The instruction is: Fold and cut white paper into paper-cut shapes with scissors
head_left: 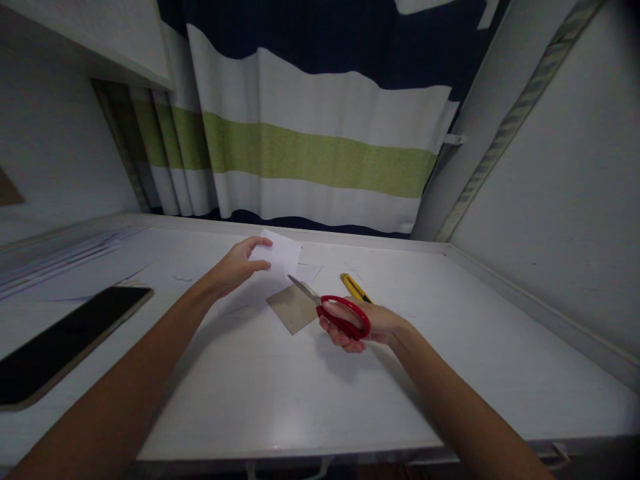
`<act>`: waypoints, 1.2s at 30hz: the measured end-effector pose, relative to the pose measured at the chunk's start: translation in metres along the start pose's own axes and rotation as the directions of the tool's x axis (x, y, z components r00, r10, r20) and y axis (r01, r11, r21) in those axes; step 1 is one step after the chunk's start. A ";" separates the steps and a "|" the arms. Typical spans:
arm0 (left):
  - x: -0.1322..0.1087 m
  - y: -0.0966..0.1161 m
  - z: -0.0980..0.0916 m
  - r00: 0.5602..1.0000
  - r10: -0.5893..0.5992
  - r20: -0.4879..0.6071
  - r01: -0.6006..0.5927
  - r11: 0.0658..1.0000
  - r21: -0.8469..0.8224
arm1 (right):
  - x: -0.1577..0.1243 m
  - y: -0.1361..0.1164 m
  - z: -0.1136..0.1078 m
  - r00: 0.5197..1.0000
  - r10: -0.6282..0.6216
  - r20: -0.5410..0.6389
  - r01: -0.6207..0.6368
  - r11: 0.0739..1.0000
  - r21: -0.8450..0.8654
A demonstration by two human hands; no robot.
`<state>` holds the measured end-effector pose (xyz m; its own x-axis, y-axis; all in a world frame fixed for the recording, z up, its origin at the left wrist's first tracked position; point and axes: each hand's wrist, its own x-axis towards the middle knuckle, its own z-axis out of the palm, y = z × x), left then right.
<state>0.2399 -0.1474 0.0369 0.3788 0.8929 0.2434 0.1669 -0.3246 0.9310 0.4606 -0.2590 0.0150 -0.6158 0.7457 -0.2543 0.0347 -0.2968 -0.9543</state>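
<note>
My left hand pinches a small white sheet of paper by its left edge, lifted a little above the white desk. My right hand is closed through the red handles of a pair of scissors. The blades point left and up toward the paper and look nearly closed. Under the blades a brownish card square lies flat on the desk. Just behind the scissors lies a yellow utility knife.
A dark phone lies on the desk at the left. More white sheets lie at the far left. A striped curtain hangs behind the desk, and a white wall runs along the right side.
</note>
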 end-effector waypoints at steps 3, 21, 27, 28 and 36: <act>-0.003 0.002 -0.003 0.999 -0.031 0.037 0.031 0.999 0.016 | -0.004 -0.008 -0.005 0.956 -0.195 -0.221 0.164 0.975 -0.151; -0.014 0.010 0.015 0.884 0.090 0.458 -0.118 0.992 0.033 | 0.027 0.014 -0.004 0.602 -0.607 -0.518 0.264 0.764 -0.589; -0.011 -0.002 0.035 0.972 0.087 0.220 -0.076 0.995 -0.056 | 0.029 0.019 -0.009 0.399 -0.660 -0.637 0.290 0.750 -0.595; -0.013 -0.003 0.040 0.973 0.083 0.217 -0.069 0.995 -0.070 | 0.029 0.019 -0.010 0.368 -0.662 -0.653 0.301 0.750 -0.589; -0.026 -0.004 0.075 0.995 0.064 0.076 -0.051 0.985 -0.166 | 0.030 0.014 -0.007 0.408 -0.588 -0.698 0.422 0.800 -0.427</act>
<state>0.2974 -0.1927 0.0064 0.4567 0.8439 0.2816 -0.0061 -0.3136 0.9495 0.4482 -0.2366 -0.0073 0.2781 0.8953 0.3479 0.1036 0.3321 -0.9375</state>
